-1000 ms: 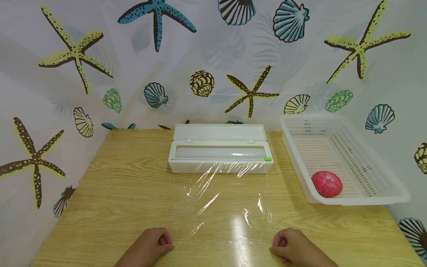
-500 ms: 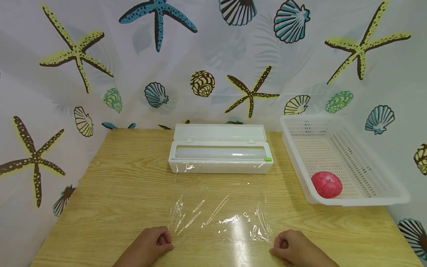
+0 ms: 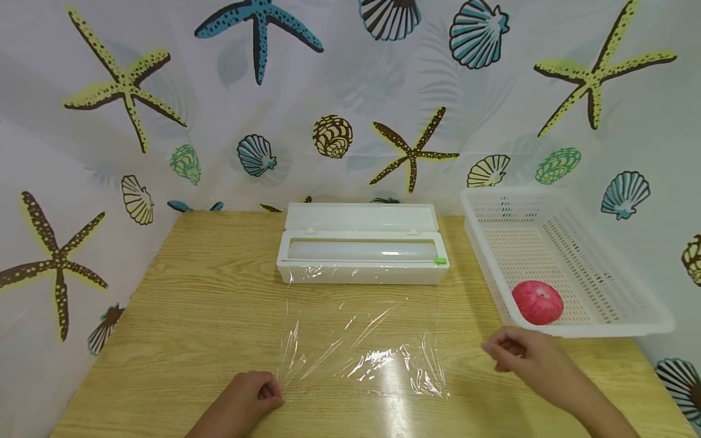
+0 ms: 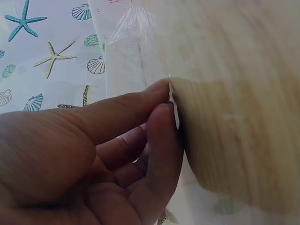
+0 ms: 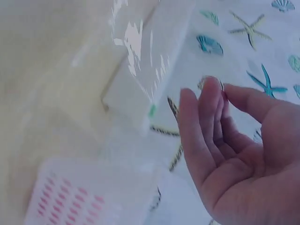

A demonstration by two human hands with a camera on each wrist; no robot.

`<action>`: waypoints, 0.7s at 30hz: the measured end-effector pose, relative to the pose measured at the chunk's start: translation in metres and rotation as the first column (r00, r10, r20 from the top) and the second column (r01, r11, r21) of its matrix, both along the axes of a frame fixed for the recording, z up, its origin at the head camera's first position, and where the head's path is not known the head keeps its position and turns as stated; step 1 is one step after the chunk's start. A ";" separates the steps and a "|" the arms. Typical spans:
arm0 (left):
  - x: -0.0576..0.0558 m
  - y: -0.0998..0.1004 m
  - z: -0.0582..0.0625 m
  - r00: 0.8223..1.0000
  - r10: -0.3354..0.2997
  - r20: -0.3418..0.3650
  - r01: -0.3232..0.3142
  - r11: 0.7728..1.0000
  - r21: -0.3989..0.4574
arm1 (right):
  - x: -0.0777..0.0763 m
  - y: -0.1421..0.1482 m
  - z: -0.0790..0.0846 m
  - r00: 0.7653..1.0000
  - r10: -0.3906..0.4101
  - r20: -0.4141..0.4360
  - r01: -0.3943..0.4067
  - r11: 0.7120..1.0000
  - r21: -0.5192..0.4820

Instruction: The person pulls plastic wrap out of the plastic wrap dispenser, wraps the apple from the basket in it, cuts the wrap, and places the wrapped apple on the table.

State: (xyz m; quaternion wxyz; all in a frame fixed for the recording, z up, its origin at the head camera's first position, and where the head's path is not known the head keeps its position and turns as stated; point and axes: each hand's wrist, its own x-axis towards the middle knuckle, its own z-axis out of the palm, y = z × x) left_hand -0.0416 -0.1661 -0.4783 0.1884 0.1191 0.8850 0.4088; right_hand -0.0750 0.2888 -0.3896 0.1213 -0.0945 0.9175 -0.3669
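My left hand [image 3: 249, 398] pinches the film [image 3: 339, 353], which runs to the box [image 3: 400, 277] at my twelve o'clock; my right hand [image 3: 526, 359], fingers loosely curled, hovers near the basket [image 3: 490, 280], two o'clock!

In the head view, the left hand [image 3: 249, 395] sits low, left of centre, fingers pinched. The right hand [image 3: 528, 359], lower right, curves its fingers loosely.

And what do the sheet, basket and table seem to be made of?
The sheet: thin, glossy plastic film, see-through with creased glints. The basket: probably moulded plastic, white, satin, regularly slotted. The table: wood-grained and shiny, though real wood or laminate I can't tell.
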 end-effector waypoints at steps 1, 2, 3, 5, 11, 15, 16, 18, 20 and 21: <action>0.000 0.000 0.000 1.000 0.001 0.002 -0.001 1.000 0.002 | -0.003 0.004 0.007 0.999 -0.040 -0.036 0.041 0.999 0.022; 0.000 0.000 0.000 1.000 0.003 0.006 -0.003 1.000 0.004 | -0.005 0.009 0.013 0.994 -0.074 -0.080 0.078 0.996 0.048; 0.001 0.000 0.000 1.000 0.005 0.006 -0.005 1.000 0.002 | -0.007 0.013 0.018 0.987 -0.104 -0.122 0.113 0.991 0.071; 0.001 0.001 0.000 1.000 0.009 0.005 -0.009 1.000 -0.001 | -0.011 0.022 0.025 0.971 -0.143 -0.190 0.164 0.981 0.101; 0.002 0.001 0.002 1.000 0.015 0.012 -0.015 1.000 0.007 | -0.025 0.050 0.031 0.940 -0.130 -0.317 0.183 0.972 0.146; 0.002 0.001 0.003 1.000 0.018 0.016 -0.019 1.000 0.014 | -0.037 0.062 0.028 0.946 -0.076 -0.314 0.141 0.972 0.187; 0.002 0.002 0.003 1.000 0.018 0.018 -0.019 1.000 0.016 | -0.039 0.064 0.027 0.949 -0.063 -0.308 0.130 0.971 0.200; 0.002 0.002 0.003 1.000 0.018 0.019 -0.018 1.000 0.017 | -0.044 0.069 0.024 0.956 -0.046 -0.288 0.116 0.967 0.229; 0.002 0.002 0.004 1.000 0.014 0.023 -0.014 1.000 0.019 | -0.048 0.072 0.021 0.963 -0.043 -0.266 0.112 0.961 0.251; 0.002 0.002 0.003 1.000 0.011 0.024 -0.012 1.000 0.017 | -0.049 0.074 0.020 0.967 -0.047 -0.251 0.115 0.958 0.264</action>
